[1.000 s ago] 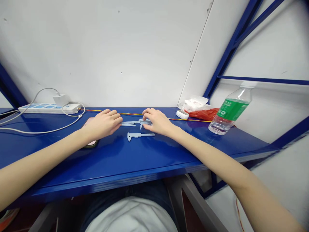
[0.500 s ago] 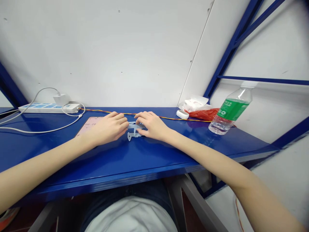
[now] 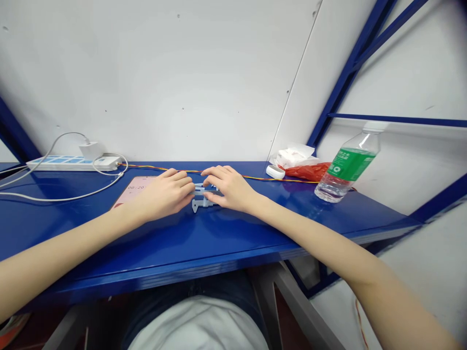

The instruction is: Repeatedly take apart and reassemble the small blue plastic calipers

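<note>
Two small grey plastic calipers (image 3: 201, 197) lie close together on the blue shelf (image 3: 182, 238), between my hands. My left hand (image 3: 166, 194) rests palm down with its fingertips curled onto the left end of the calipers. My right hand (image 3: 228, 187) is pinched on their right end, fingers bent over the grey pieces. Most of the calipers is hidden under my fingers; only the jaws near the middle show.
A pink phone (image 3: 133, 187) showing a timer lies under my left wrist. A white power strip (image 3: 69, 163) with cables sits back left. A red-yellow wire (image 3: 262, 178) runs along the wall. A water bottle (image 3: 346, 167), red bag (image 3: 308, 171) and tissues (image 3: 294, 156) stand right.
Both hands have drawn together toward the middle. The upper caliper has been slid down next to the lower one, and my fingers now cover most of both.
</note>
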`<action>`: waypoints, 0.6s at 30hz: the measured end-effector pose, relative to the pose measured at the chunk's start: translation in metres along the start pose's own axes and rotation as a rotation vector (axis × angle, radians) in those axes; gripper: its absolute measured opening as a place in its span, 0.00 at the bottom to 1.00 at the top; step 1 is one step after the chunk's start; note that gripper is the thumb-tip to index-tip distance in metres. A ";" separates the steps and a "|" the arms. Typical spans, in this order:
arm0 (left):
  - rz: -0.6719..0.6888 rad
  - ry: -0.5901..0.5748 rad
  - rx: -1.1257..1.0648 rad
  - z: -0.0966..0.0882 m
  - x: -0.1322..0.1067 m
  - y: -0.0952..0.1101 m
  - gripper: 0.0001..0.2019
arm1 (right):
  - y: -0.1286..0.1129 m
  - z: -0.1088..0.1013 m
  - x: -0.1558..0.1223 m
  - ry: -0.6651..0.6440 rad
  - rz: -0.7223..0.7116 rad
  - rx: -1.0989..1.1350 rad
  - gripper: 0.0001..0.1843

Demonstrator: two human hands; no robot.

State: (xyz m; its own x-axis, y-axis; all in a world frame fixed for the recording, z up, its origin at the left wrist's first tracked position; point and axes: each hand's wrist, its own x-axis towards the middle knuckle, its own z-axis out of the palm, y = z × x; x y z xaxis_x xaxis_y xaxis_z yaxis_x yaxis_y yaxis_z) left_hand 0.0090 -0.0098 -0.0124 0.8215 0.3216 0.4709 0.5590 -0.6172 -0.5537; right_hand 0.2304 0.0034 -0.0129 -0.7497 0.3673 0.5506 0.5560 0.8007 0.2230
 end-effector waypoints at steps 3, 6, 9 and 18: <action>-0.032 0.006 0.010 -0.001 -0.001 -0.004 0.13 | 0.005 0.000 -0.002 -0.048 0.031 -0.015 0.12; -0.064 0.007 -0.015 0.000 -0.002 -0.008 0.13 | 0.012 0.002 -0.005 -0.088 0.037 -0.043 0.11; -0.073 0.010 -0.049 0.000 -0.003 -0.006 0.13 | 0.012 0.003 -0.006 -0.072 0.013 -0.047 0.09; -0.081 -0.023 -0.009 -0.002 0.001 -0.002 0.13 | 0.010 0.004 -0.003 -0.039 -0.018 -0.062 0.10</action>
State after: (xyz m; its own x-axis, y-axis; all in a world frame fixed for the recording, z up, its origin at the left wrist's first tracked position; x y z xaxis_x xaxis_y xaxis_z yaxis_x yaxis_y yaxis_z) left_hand 0.0081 -0.0101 -0.0092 0.7759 0.3870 0.4983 0.6230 -0.5948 -0.5081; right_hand 0.2369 0.0121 -0.0162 -0.7725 0.3717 0.5148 0.5624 0.7770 0.2828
